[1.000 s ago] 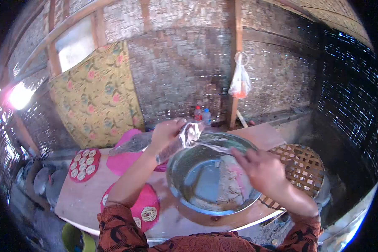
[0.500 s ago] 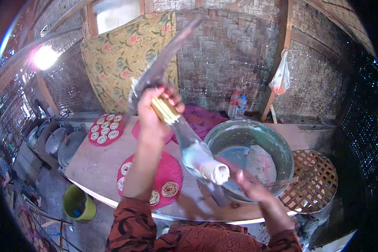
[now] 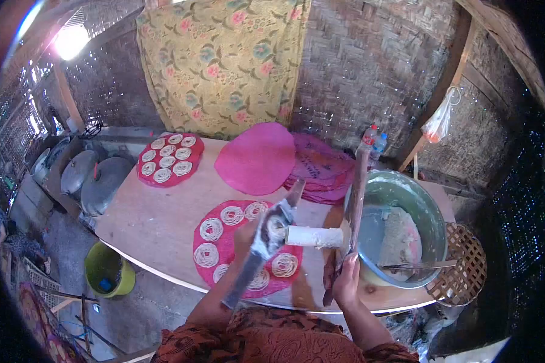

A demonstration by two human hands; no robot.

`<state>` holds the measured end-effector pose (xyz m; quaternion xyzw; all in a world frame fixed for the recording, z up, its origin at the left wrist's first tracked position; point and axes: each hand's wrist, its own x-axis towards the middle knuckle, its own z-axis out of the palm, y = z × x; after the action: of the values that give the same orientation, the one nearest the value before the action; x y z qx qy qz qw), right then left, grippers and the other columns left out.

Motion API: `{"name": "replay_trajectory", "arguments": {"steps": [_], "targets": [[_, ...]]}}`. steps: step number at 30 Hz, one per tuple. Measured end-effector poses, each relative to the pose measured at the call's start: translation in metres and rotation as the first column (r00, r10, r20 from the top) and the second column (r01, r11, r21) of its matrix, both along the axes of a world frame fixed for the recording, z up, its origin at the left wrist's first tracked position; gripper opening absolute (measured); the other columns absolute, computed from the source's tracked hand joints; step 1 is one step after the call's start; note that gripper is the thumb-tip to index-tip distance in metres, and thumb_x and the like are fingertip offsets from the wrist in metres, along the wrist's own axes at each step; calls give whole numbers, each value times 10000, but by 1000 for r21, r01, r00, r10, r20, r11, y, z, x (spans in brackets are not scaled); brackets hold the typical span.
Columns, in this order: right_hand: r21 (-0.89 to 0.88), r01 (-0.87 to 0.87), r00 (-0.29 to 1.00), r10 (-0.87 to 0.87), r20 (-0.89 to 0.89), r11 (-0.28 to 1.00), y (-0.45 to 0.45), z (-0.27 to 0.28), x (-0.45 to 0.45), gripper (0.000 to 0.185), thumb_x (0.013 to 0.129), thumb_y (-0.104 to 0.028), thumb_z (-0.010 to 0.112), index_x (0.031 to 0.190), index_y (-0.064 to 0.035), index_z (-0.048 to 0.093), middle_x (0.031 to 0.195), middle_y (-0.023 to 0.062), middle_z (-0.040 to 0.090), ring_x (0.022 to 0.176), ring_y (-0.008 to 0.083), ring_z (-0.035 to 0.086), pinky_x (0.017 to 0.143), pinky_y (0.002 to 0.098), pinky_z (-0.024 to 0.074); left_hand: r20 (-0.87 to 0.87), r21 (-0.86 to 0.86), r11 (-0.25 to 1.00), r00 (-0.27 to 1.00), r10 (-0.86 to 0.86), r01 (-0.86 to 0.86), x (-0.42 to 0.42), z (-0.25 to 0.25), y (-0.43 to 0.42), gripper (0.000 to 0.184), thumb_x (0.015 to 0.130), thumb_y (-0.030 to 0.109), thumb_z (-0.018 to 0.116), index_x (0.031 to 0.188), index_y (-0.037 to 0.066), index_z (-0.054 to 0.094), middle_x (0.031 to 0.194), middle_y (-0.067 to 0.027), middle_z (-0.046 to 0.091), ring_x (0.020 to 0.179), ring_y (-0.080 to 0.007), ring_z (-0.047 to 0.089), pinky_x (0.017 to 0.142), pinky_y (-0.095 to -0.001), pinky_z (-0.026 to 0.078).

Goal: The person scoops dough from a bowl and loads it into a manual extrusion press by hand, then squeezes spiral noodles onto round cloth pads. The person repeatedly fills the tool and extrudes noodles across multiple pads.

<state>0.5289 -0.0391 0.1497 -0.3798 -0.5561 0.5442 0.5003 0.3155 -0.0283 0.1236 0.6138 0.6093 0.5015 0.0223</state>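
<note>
A two-part wooden hand press spans the space between my hands. My left hand (image 3: 243,237), partly hidden behind it, is closed on the dough-smeared wooden piece (image 3: 266,236) on the left. My right hand (image 3: 347,281) grips the lower end of the long wooden bar (image 3: 358,193). A white, dough-coated cylinder (image 3: 315,236) bridges the two pieces. Below my left hand lies a round pink sheet (image 3: 224,209) bearing several coiled noodle rounds (image 3: 206,255). Close to my right hand is a big green basin (image 3: 433,199) with a lump of pale dough (image 3: 399,233) inside.
Farther back are another pink sheet of coils (image 3: 142,172), a bare pink sheet (image 3: 254,158) and a purple stack (image 3: 327,166). A stick (image 3: 424,265) crosses the basin near a woven basket (image 3: 469,257). Bottles (image 3: 368,136) stand behind. A yellow-green bucket (image 3: 124,278) is on the floor.
The press has turned, its cylinder now lying sideways between the two pieces. My left hand has come down, and my right hand now holds the long bar upright. The view has shifted.
</note>
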Motion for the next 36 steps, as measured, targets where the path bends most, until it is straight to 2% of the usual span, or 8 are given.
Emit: {"name": "replay_trajectory", "arguments": {"steps": [5, 7, 17, 23, 25, 26, 30, 36], "targets": [[244, -70, 979, 19, 205, 967, 7, 26, -16, 873, 815, -709, 371, 1295, 18, 323, 633, 67, 514, 397, 141, 450, 390, 293, 407, -89, -256, 964, 991, -99, 73, -47, 27, -30, 436, 694, 380, 736, 1031, 127, 625, 711, -86, 661, 692, -237, 666, 604, -362, 524], [632, -356, 768, -169, 618, 689, 10, 49, -21, 811, 877, -480, 484, 1395, 42, 141, 1115, 288, 527, 933, 369, 597, 812, 410, 481, -4, -509, 829, 963, -269, 229, -65, 26, -35, 440, 701, 383, 732, 1035, 117, 624, 733, -79, 669, 688, -230, 668, 615, -356, 527], [118, -615, 413, 191, 890, 779, -12, 67, -84, 758, 854, -351, 535, 1389, 43, 170, 1259, 365, 393, 1130, 461, 475, 969, 447, 381, 518, -499, 234, 503, -692, 835, -110, 1, -45, 714, 687, 426, 749, 1221, 27, 493, 1207, -157, 545, 1128, -276, 496, 985, -372, 376], [7, -641, 698, 578, 423, 768, 7, 26, -85, 879, 842, -556, 522, 1388, 44, 183, 1267, 276, 455, 1107, 358, 525, 971, 448, 388, 425, -505, 326, 559, -712, 799, -141, 8, -33, 799, 660, 356, 794, 1282, 18, 424, 1222, -161, 527, 1153, -272, 478, 999, -357, 370], [-564, -799, 412, 874, -259, 210, 16, 25, -60, 929, 808, -642, 491, 1382, 38, 225, 1263, 225, 474, 1128, 314, 511, 950, 453, 407, 562, -392, 281, 470, -681, 876, -157, 38, -32, 848, 668, 286, 802, 1339, 36, 349, 1266, -176, 493, 1171, -255, 471, 1003, -347, 372], [-517, -820, 466, 808, -359, 243, 13, -1, -45, 927, 801, -659, 477, 1372, 36, 255, 1252, 224, 480, 1126, 311, 511, 939, 450, 413, 605, -247, 293, 383, -698, 924, -165, 50, -25, 847, 681, 239, 795, 1353, 38, 320, 1279, -184, 480, 1178, -260, 470, 1002, -361, 376], [-469, -865, 442, 716, -541, 179, 23, -8, -62, 1020, 751, -756, 419, 1365, 48, 296, 1217, 229, 507, 1066, 295, 538, 879, 411, 439, 543, 808, 197, -573, -614, 555, -184, 116, 19, 691, 859, 418, 580, 1343, 20, 287, 1253, -179, 475, 1154, -304, 492, 994, -430, 387], [-723, -645, 618, 725, -304, 248, 62, -2, -98, 968, 788, -743, 369, 1335, 54, 330, 1070, 222, 584, 947, 293, 601, 800, 415, 501, 734, 586, 679, -645, -213, 443, -208, 10, 111, 647, 871, 602, 409, 1043, -6, 549, 937, -163, 620, 922, -346, 599, 918, -488, 448]]}}
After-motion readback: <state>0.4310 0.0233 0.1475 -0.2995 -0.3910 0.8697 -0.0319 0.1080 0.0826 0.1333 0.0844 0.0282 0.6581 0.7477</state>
